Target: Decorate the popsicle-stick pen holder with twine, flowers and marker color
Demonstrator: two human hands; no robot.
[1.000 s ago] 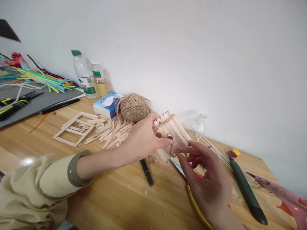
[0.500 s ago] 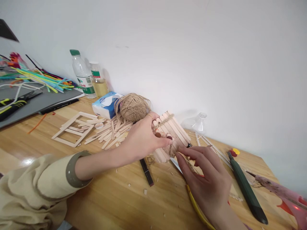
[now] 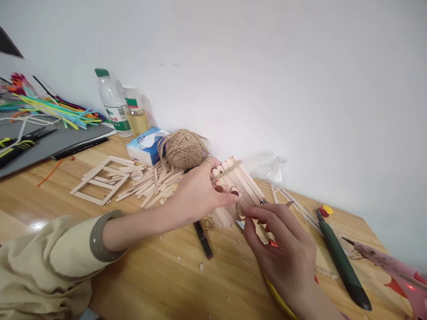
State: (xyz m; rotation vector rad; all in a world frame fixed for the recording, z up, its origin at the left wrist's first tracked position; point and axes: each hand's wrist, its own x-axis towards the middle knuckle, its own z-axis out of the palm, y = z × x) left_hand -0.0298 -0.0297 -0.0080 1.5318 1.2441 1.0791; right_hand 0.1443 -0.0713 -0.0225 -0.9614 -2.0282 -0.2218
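Note:
My left hand (image 3: 203, 189) grips the left side of a panel of wooden craft sticks (image 3: 245, 182), its thumb lying across the front face. Twine runs over the panel's upper end, and two dark brown round pieces (image 3: 219, 189) sit near my left thumb. At the panel's lower part, my right hand (image 3: 283, 246) pinches a piece of twine (image 3: 239, 211) between thumb and index finger. Partly hidden under the right hand is a yellow curved handle (image 3: 278, 298). Behind the left hand rests a ball of twine (image 3: 185, 149).
Loose craft sticks (image 3: 156, 180) and a stick frame (image 3: 100, 180) lie left, near a tissue pack (image 3: 145, 146) and a water bottle (image 3: 113, 104). A marker (image 3: 203, 240) is in front. At right lie a dark green cutter (image 3: 343, 260) and a pink glue gun (image 3: 387, 266) with a lit red light.
My right hand has shifted slightly left, its fingers still pinching the twine by the panel. My left hand keeps its hold; the whole view has moved only a little.

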